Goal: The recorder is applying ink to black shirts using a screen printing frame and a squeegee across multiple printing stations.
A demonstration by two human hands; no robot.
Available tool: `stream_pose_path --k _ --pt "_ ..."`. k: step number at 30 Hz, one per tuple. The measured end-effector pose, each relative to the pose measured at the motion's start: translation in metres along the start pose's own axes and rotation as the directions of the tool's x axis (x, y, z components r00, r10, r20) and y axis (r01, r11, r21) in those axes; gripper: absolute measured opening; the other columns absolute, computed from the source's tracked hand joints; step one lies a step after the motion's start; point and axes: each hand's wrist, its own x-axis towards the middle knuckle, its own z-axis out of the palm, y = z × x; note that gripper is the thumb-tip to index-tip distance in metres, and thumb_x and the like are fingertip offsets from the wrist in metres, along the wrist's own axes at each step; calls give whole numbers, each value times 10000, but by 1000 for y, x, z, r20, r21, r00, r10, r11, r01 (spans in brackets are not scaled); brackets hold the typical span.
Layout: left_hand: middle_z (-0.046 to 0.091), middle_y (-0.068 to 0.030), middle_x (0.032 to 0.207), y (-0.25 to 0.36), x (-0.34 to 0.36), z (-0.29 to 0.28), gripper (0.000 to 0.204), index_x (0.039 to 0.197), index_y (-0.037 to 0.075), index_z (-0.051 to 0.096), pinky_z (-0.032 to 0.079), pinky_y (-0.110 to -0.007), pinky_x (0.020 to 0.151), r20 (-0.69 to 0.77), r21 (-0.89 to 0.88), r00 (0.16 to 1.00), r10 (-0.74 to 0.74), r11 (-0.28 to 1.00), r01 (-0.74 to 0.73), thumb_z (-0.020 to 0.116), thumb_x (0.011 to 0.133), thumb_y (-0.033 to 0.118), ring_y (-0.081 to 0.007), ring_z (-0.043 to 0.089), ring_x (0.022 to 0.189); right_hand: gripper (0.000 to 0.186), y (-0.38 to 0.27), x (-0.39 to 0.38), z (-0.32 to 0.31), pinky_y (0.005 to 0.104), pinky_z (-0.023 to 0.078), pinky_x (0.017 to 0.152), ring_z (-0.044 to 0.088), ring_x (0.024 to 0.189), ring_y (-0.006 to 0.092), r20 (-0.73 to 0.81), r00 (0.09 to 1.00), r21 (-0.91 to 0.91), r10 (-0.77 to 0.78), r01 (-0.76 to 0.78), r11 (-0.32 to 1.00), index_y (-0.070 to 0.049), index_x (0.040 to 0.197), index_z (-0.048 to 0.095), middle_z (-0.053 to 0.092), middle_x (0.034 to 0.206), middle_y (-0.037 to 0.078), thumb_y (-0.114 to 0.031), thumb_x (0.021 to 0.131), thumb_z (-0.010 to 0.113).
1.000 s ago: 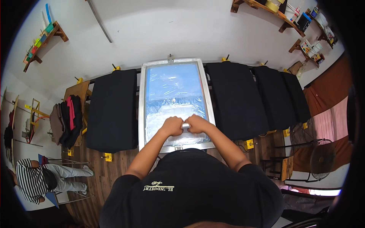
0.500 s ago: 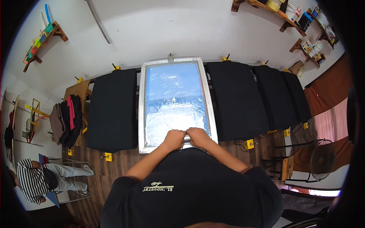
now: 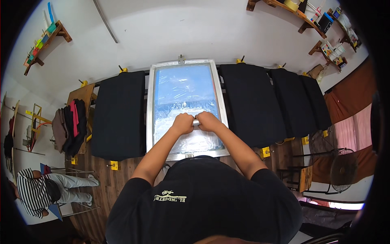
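Observation:
A silver-framed printing screen (image 3: 150, 101) lies before me, its blue mesh covered with shiny wrinkled film or wet streaks. Over the mesh, a little below the middle, both of my fists are side by side on a squeegee (image 3: 196, 122). Only a short stretch of its metal handle shows between them; its blade is hidden. My left hand (image 3: 183, 123) wraps the left part of the handle. The right part is closed in my right hand (image 3: 208, 121). Both arms reach forward from my body at the screen's near edge.
Black shirts on boards flank the screen, one (image 3: 118, 116) at left and several (image 3: 254, 105) at right. Yellow brackets (image 3: 115, 165) support the row. Garments (image 3: 70, 124) hang at left, near a person in stripes (image 3: 30, 191). A fan (image 3: 343, 171) stands at right; shelves (image 3: 46, 40) line the wall.
Both hands have moved away from me with the squeegee, from the screen's near edge toward its middle. My arms are stretched further out.

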Motion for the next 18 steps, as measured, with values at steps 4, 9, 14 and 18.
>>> stream_pose_path --k 4,9,14,18 --pt "714 -204 769 8 -9 -1 117 775 71 746 590 -471 733 74 13 997 37 999 -38 688 703 143 -376 716 769 196 -3 -11 5 484 557 751 688 816 402 91 995 3 27 -28 1000 -38 858 697 703 813 196 -140 691 712" --pt "715 -203 764 26 -39 -3 100 745 64 741 586 -467 740 177 -61 982 63 997 -53 692 701 139 -374 715 761 212 -29 -42 5 494 567 777 702 835 422 153 988 55 35 -44 998 -22 892 738 710 841 240 -101 704 682" --pt "717 -198 773 47 -74 0 107 772 63 744 583 -464 739 221 -76 974 46 997 -29 686 723 138 -368 716 762 222 -51 -73 12 484 557 787 692 845 407 202 979 60 9 -22 998 -24 894 714 710 834 202 -158 717 721" --pt "720 -196 787 50 -74 -3 119 793 63 746 584 -463 743 206 -78 978 29 997 -14 687 728 143 -369 716 765 230 -48 -69 1 478 559 800 696 866 405 290 957 108 28 -61 992 -41 925 728 713 854 218 -125 713 701"
